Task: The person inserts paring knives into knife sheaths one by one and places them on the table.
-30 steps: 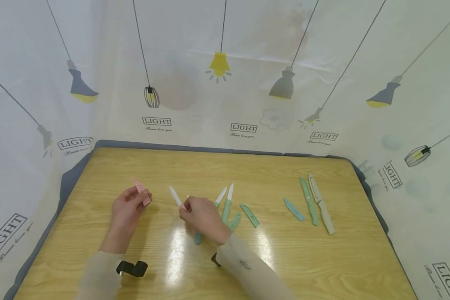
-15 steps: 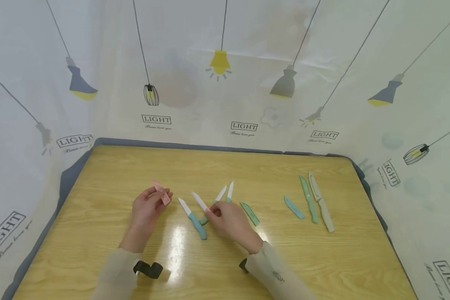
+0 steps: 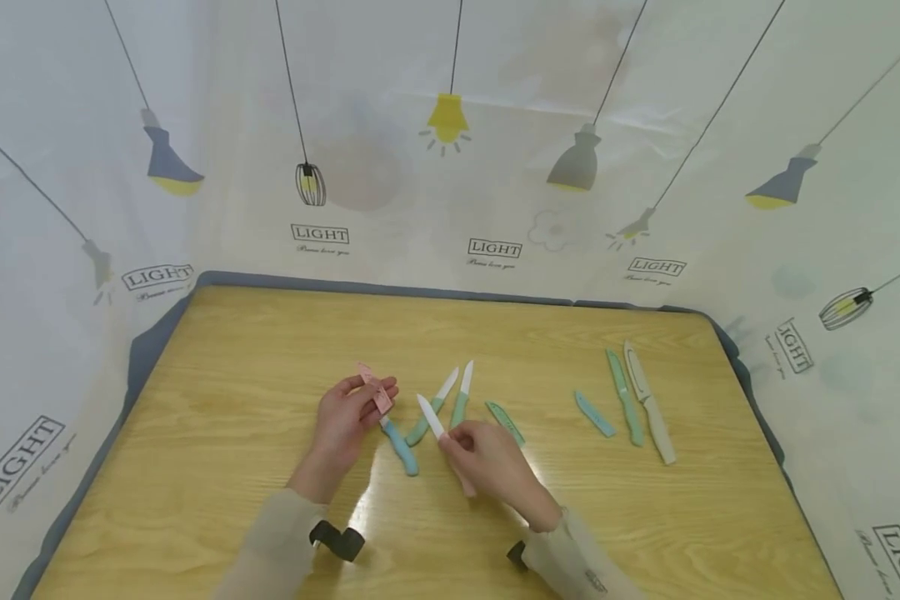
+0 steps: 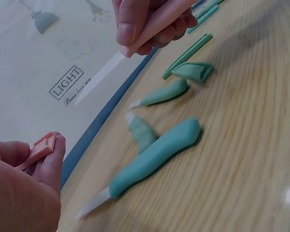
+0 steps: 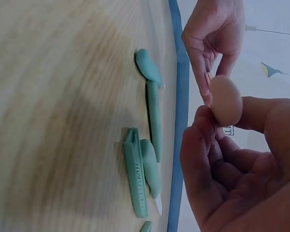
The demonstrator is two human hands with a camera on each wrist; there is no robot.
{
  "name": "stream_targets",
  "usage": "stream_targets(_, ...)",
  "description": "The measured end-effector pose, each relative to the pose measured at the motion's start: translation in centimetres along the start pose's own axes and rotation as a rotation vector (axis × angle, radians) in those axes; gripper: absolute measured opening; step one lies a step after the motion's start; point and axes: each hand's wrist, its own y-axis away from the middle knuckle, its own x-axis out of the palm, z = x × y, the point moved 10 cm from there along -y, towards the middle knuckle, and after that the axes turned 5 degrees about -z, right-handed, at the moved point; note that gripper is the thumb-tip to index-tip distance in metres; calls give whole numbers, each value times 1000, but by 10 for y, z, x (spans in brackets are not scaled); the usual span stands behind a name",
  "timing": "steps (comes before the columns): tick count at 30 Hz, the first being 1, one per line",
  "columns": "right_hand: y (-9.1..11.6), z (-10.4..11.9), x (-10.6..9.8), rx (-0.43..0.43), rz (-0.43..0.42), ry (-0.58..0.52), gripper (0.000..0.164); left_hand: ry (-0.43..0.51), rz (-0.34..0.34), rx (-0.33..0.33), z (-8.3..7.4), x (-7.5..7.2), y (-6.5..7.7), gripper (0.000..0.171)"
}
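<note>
In the head view my left hand [image 3: 337, 429] pinches a pink blade sheath [image 3: 376, 388] between thumb and fingers. To its right, my right hand [image 3: 495, 462] grips a small paring knife [image 3: 431, 415] with a white blade and a pink handle. The blade points up and left, apart from the sheath. From the left wrist, the sheath's slotted end [image 4: 49, 143] shows, as does the pink handle [image 4: 157, 24]. The handle's rounded butt [image 5: 225, 101] covers most of the blade in the right wrist view. Beneath the hands lies a blue-handled knife [image 3: 400, 448], its blade partly hidden.
Two green-handled knives [image 3: 461, 404] lie bare-bladed behind the hands. Close by is a green sheath [image 3: 504, 422]; another one shows in the left wrist view. Farther right lie a blue sheath [image 3: 595, 414], a sheathed green knife [image 3: 626, 400] and a sheathed cream knife [image 3: 658, 429].
Both hands have moved right, the left one farther, bringing the pink sheath closer to the pink knife. The left hand now covers part of the blue knife's blade.
</note>
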Motion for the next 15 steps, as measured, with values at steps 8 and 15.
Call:
stream_targets(8, 13, -6, -1, 61, 27, -94, 33, -62, 66, -23, 11, 25, 1, 46)
stream_targets(15, 19, -6, 0, 78, 45, -168, 34, -90, 76, -14, 16, 35, 1, 45)
